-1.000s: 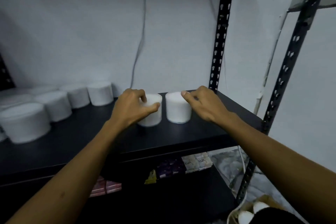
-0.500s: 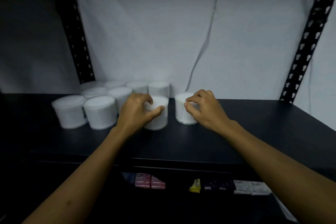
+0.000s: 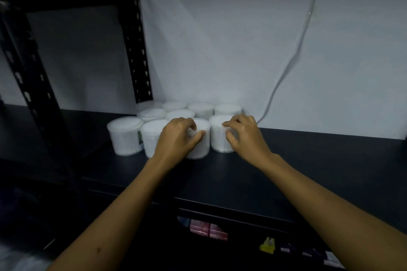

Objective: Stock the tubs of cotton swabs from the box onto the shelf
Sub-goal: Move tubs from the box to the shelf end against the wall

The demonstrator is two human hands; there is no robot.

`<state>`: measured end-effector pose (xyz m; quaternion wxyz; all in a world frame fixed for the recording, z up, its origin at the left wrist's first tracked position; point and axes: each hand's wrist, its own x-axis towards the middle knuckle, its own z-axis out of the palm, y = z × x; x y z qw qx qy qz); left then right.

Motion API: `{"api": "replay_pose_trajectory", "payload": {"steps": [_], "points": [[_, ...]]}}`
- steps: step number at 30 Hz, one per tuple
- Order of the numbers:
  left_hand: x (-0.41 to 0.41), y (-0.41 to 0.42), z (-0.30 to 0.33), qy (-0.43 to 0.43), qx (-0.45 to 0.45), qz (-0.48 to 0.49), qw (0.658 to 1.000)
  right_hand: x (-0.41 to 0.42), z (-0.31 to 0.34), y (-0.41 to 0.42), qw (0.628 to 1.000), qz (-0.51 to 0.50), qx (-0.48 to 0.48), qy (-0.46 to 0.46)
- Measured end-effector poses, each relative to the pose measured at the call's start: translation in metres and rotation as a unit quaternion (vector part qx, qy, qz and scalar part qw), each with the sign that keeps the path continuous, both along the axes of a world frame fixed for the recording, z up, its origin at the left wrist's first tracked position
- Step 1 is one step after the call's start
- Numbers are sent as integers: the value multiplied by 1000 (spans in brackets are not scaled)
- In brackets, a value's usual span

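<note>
Fingers of the left hand (image 3: 176,138) curl around one tub (image 3: 199,138), the right hand (image 3: 243,136) grasping its neighbour (image 3: 218,136); both should nestle upright against the stocked cluster (image 3: 176,112) before being let go

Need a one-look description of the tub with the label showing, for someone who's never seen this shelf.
Find the black shelf against the white wall, then the cluster of white tubs by its left upright. The labelled tub stands at the cluster's front left corner, clear of both hands; it alone shows a dark label patch on its right side.
</note>
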<state>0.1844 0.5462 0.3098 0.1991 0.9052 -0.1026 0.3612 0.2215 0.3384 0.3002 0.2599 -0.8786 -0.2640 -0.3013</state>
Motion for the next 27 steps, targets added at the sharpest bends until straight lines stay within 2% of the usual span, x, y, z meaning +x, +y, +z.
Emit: {"api": "replay_pose_trajectory", "payload": {"steps": [9, 17, 27], "points": [[-7, 7, 0, -12, -2, 12, 1000, 15, -10, 21, 999, 24, 34, -18], [-11, 7, 5, 6, 8, 14, 1000, 12, -14, 19, 997, 42, 60, 6], [-26, -14, 0, -2, 22, -38, 999, -8, -16, 4, 996, 38, 74, 8]]}}
